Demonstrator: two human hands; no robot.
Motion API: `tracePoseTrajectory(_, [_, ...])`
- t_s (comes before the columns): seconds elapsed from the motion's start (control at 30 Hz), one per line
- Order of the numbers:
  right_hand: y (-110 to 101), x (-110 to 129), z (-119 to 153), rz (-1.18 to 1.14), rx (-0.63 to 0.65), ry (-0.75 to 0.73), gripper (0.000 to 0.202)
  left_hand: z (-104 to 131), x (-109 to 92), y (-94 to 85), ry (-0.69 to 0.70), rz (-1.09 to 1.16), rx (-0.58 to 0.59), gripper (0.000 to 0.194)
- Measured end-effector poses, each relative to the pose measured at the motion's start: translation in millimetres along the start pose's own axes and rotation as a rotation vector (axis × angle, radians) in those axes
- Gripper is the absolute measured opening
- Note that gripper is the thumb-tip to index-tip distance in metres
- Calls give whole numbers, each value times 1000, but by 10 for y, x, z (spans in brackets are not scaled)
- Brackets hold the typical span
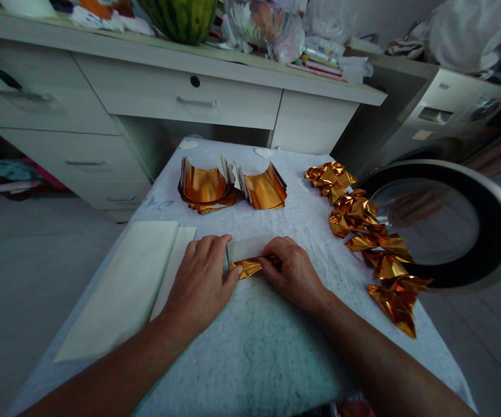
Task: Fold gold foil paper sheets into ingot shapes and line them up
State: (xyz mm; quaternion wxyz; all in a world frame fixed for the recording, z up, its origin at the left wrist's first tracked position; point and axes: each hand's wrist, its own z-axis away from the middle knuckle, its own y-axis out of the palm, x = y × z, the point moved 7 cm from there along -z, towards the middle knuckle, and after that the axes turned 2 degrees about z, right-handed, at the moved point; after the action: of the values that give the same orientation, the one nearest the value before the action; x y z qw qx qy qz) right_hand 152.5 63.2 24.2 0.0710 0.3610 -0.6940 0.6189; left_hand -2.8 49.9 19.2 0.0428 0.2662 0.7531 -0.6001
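Note:
A sheet of gold foil paper [250,249], white on its back, lies on the cloth-covered table between my hands, with a gold strip showing along its near edge. My left hand [204,278] grips its left end, thumb at the gold strip. The fingers of my right hand [293,269] are closed on the right end, hiding that corner. Beyond my hands stand two curved stacks of gold foil sheets, a left stack [204,184] and a right stack [264,188]. Folded gold foil pieces [354,211] form a row along the table's right side.
White paper sheets [122,284] lie at the table's left, partly under my left forearm. A white desk [233,107] with drawers stands behind, holding a watermelon [180,17] and a glass bowl. At the right, an open washing machine door [441,223] reaches close to the table edge.

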Motion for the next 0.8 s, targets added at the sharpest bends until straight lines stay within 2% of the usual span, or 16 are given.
tracePoseTrajectory(0.2, [-7,24,-1,-14,7,-12,12,-16,-15,15,8,34,75,31])
tracePoseTrajectory(0.57, [14,0,-2,0,8,9,15,-51,75,54,-91,178,88,34])
tracePoseTrajectory(0.8, [8,1,6,-3,7,22,14,-48,54,74,-97,290,53,38])
